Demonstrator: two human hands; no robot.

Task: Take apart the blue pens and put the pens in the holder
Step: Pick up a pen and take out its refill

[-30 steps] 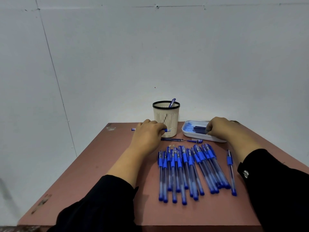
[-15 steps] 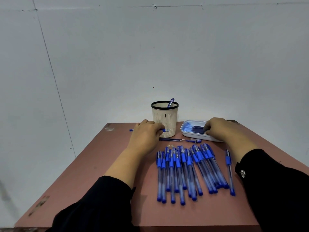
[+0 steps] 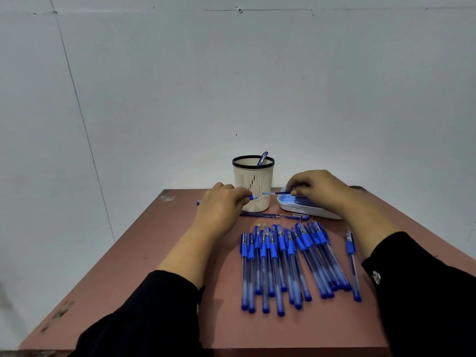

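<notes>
The desk (image 3: 159, 253) is reddish-brown. The pens (image 3: 291, 264) are blue with clear barrels. Near the far edge, the holder (image 3: 253, 186) is cream, slatted, black-rimmed; the tray (image 3: 309, 210) is white. Sleeves (image 3: 144, 313) are black.

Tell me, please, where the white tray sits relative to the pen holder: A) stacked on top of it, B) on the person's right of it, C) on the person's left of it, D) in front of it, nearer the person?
B: the white tray rests on the table on the person's right of the pen holder, under the right hand.
</notes>
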